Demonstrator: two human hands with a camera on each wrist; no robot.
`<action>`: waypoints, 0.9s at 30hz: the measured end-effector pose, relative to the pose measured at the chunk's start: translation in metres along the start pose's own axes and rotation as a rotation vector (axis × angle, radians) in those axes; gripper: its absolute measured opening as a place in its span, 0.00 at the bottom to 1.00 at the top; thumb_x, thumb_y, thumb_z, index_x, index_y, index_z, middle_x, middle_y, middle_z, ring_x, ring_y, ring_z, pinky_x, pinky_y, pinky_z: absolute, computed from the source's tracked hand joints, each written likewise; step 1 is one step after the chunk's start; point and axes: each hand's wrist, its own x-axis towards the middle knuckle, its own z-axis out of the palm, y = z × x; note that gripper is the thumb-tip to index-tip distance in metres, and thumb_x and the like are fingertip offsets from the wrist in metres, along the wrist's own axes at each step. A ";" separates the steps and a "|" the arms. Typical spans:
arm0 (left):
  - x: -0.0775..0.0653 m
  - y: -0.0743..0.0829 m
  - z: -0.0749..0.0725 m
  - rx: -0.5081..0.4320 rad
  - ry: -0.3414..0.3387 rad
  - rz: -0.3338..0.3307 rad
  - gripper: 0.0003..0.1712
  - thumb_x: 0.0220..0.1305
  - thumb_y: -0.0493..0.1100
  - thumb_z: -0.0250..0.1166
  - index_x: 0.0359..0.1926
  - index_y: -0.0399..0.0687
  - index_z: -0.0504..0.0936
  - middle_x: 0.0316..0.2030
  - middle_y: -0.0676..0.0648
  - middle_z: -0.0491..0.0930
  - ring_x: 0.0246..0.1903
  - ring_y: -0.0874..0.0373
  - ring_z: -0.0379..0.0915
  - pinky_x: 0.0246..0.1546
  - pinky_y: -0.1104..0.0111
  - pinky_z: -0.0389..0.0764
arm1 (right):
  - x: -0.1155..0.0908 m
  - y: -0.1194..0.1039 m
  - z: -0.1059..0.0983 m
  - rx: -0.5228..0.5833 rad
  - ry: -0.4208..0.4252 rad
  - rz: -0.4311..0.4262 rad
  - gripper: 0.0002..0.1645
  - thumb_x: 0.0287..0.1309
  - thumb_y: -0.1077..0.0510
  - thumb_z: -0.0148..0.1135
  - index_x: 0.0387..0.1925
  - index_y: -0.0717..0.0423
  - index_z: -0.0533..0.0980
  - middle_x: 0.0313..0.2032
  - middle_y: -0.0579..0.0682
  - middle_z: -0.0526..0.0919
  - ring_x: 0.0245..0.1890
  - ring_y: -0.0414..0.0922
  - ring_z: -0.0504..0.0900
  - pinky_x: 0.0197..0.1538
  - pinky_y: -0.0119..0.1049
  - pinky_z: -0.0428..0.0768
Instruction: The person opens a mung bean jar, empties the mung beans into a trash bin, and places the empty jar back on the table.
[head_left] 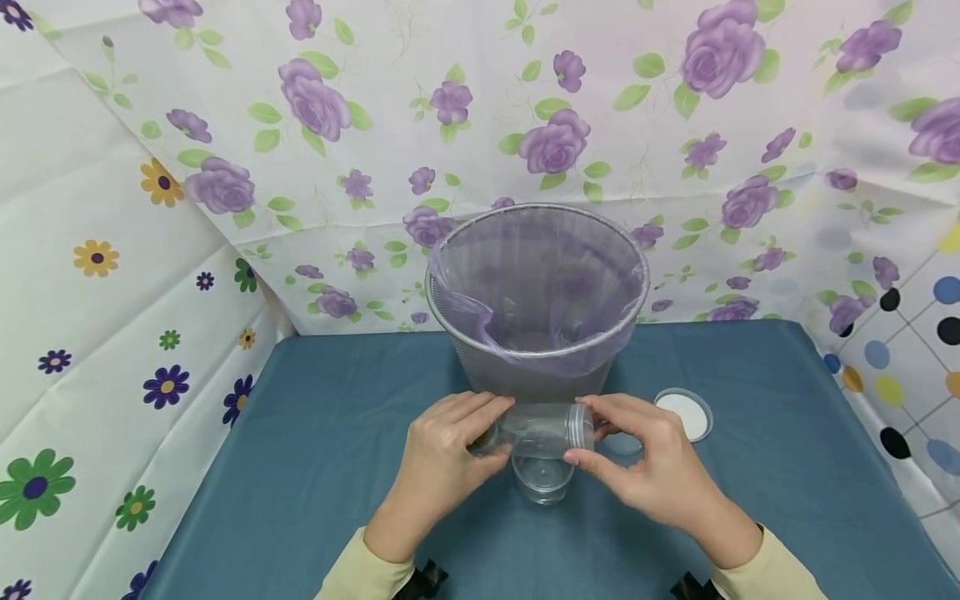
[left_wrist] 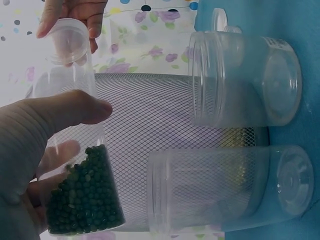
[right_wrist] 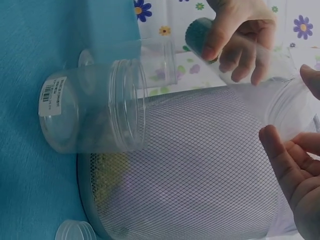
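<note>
A slim clear plastic jar (head_left: 542, 427) lies sideways in the air between both hands, in front of the mesh bin. Small round green beans (left_wrist: 87, 195) have gathered at its base end. My left hand (head_left: 450, 454) grips the jar around that end, thumb on one side and fingers on the other. At the opposite end, my right hand (head_left: 648, 458) pinches the jar's clear lid (right_wrist: 290, 110) between thumb and fingertips. Below the held jar on the table stand a wide clear jar (right_wrist: 90, 107) with a label and a slimmer clear jar (left_wrist: 200, 190), both upright.
Behind the hands stands a silver mesh bin (head_left: 517, 379) lined with a purple bag (head_left: 480, 321). A round lid with a white disc (head_left: 684, 415) lies to the right on the blue tablecloth (head_left: 330, 450). In the right wrist view a small clear lid (right_wrist: 75, 231) is near the bin.
</note>
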 end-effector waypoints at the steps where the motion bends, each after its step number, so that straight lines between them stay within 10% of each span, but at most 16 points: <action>1: 0.000 0.000 -0.001 -0.009 -0.018 -0.007 0.30 0.40 0.45 0.76 0.51 0.56 0.82 0.41 0.55 0.84 0.42 0.60 0.80 0.47 0.66 0.80 | 0.000 0.000 0.000 0.002 0.004 -0.012 0.35 0.37 0.57 0.77 0.53 0.49 0.77 0.45 0.45 0.82 0.32 0.34 0.82 0.36 0.23 0.80; 10: -0.004 -0.002 -0.007 -0.243 -0.241 -0.226 0.35 0.41 0.51 0.76 0.55 0.71 0.76 0.50 0.62 0.80 0.51 0.65 0.76 0.50 0.67 0.80 | 0.010 -0.013 -0.006 0.018 -0.029 -0.195 0.40 0.34 0.60 0.78 0.55 0.59 0.75 0.50 0.53 0.78 0.48 0.43 0.79 0.55 0.21 0.73; 17: -0.003 0.000 -0.008 -0.206 -0.130 -0.187 0.36 0.40 0.50 0.76 0.54 0.73 0.76 0.48 0.63 0.81 0.49 0.67 0.75 0.47 0.70 0.80 | 0.012 -0.018 -0.009 0.025 -0.003 -0.067 0.43 0.37 0.58 0.77 0.59 0.57 0.71 0.51 0.51 0.79 0.48 0.42 0.80 0.49 0.23 0.77; 23: -0.002 0.000 -0.009 -0.125 -0.054 -0.085 0.34 0.41 0.47 0.75 0.54 0.67 0.78 0.45 0.59 0.82 0.46 0.64 0.75 0.45 0.69 0.79 | 0.008 -0.013 -0.007 -0.028 -0.063 0.191 0.23 0.50 0.50 0.70 0.50 0.41 0.76 0.38 0.36 0.82 0.33 0.30 0.81 0.37 0.26 0.82; 27: -0.003 -0.001 -0.009 -0.094 -0.043 -0.059 0.33 0.41 0.46 0.75 0.54 0.65 0.79 0.44 0.57 0.82 0.45 0.63 0.75 0.44 0.69 0.80 | 0.008 -0.013 -0.006 0.019 -0.103 0.186 0.23 0.49 0.49 0.70 0.49 0.39 0.76 0.40 0.35 0.81 0.33 0.31 0.81 0.36 0.28 0.83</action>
